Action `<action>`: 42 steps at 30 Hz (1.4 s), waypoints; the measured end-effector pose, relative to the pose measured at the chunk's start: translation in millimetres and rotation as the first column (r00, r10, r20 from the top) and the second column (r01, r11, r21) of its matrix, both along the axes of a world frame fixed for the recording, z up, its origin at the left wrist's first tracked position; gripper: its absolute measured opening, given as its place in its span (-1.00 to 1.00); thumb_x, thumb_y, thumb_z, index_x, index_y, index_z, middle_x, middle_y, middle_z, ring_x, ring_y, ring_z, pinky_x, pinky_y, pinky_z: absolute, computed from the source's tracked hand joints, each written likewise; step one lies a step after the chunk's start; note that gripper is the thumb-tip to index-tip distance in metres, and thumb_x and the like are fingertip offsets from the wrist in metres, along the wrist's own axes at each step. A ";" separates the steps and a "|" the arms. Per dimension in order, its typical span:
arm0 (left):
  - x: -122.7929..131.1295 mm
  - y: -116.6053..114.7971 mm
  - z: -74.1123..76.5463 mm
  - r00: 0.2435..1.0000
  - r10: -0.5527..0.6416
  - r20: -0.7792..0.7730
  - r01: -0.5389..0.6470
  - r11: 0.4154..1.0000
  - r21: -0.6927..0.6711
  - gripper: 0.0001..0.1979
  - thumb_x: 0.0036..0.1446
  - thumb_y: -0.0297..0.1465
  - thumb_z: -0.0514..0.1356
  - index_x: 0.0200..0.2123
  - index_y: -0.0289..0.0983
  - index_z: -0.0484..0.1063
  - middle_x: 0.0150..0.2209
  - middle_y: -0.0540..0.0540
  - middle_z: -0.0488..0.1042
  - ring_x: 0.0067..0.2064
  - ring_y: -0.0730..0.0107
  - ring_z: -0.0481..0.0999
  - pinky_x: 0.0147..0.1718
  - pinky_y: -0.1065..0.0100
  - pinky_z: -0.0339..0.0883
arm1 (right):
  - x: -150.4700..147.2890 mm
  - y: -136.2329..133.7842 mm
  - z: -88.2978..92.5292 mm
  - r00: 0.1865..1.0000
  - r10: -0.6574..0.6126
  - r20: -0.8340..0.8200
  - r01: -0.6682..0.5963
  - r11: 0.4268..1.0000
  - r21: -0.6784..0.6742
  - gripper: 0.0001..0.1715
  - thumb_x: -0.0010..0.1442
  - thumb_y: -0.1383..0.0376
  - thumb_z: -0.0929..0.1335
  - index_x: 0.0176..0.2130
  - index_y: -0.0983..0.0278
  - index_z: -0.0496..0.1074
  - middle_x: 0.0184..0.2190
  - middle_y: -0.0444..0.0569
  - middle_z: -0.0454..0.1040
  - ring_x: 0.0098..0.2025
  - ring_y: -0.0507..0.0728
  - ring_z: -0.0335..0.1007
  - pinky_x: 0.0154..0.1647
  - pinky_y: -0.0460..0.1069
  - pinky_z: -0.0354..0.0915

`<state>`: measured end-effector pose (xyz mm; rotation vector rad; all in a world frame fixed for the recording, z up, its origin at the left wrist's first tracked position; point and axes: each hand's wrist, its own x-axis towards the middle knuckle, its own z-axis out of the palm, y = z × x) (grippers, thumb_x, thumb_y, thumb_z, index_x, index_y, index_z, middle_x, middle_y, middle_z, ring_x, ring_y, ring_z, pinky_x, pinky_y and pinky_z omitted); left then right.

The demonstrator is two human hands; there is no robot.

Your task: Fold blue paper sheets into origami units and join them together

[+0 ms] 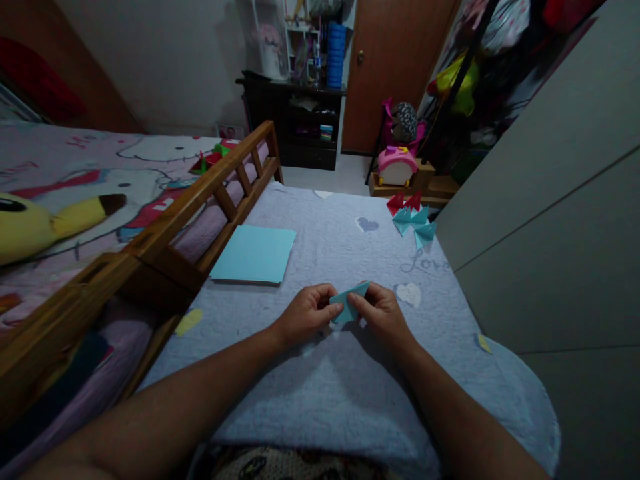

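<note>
A small piece of folded light-blue paper (345,311) is held up between both hands, just above the bed. My left hand (309,313) pinches its left end between thumb and fingers. On the right end, my right hand (383,311) grips the paper, its thumb pressed on the near face. To the left on the bed lies a stack of light-blue paper sheets (255,255). Several folded light-blue paper shapes (411,219) with pointed tips stand at the far right, beside red folded paper shapes (396,203).
The bed has a pale blue patterned sheet (330,393). A wooden rail (200,197) runs along the left, with a second bed and a yellow plush toy (30,227) beyond. A pale cabinet (560,200) borders the right. A pink toy case (397,165) sits past the bed's far end.
</note>
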<state>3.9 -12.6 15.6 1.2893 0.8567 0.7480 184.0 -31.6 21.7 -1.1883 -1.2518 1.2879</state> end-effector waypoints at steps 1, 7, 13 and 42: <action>-0.3 0.3 -0.4 1.000 -0.006 -0.003 0.006 1.000 0.002 -0.66 0.08 -0.15 0.33 -0.43 -0.29 0.37 -0.55 0.04 0.37 -0.53 0.53 0.30 -0.54 0.48 0.14 | 1.6 0.5 1.1 1.000 -0.018 0.001 0.018 1.000 0.003 -0.65 0.11 0.09 0.45 -0.52 0.26 0.41 -0.60 -0.17 0.35 -0.53 0.01 0.22 -0.49 -0.07 0.17; -0.2 0.1 0.0 0.999 -0.005 0.044 0.007 0.998 -0.058 -0.64 0.04 -0.13 0.35 -0.43 -0.27 0.33 -0.55 0.05 0.41 -0.54 0.53 0.34 -0.55 0.49 0.19 | 10.2 3.4 5.9 0.992 -0.118 -0.032 0.118 0.993 0.005 -0.68 0.12 0.08 0.44 -0.50 0.25 0.44 -0.64 -0.19 0.34 -0.54 0.01 0.22 -0.46 -0.07 0.17; -0.3 1.1 2.5 0.994 0.098 0.056 -0.091 0.988 -0.126 -0.62 0.03 -0.12 0.37 -0.36 -0.25 0.31 -0.49 0.01 0.51 -0.51 0.46 0.50 -0.55 0.49 0.29 | 10.2 3.2 5.5 0.987 -0.146 -0.070 0.146 0.989 0.005 -0.68 0.11 0.09 0.45 -0.51 0.25 0.44 -0.62 -0.18 0.35 -0.55 0.01 0.24 -0.48 -0.07 0.20; -6.5 11.3 -2.3 0.892 0.427 0.149 -0.443 0.892 0.094 -0.77 0.16 -0.30 0.28 -0.16 -0.19 0.32 -0.45 0.13 0.35 -0.46 0.52 0.37 -0.48 0.49 0.28 | 7.8 2.7 -0.9 0.995 0.037 0.097 -0.025 0.992 -0.125 -0.70 0.10 0.10 0.41 -0.50 0.24 0.38 -0.70 -0.25 0.23 -0.63 -0.02 0.09 -0.60 -0.09 0.02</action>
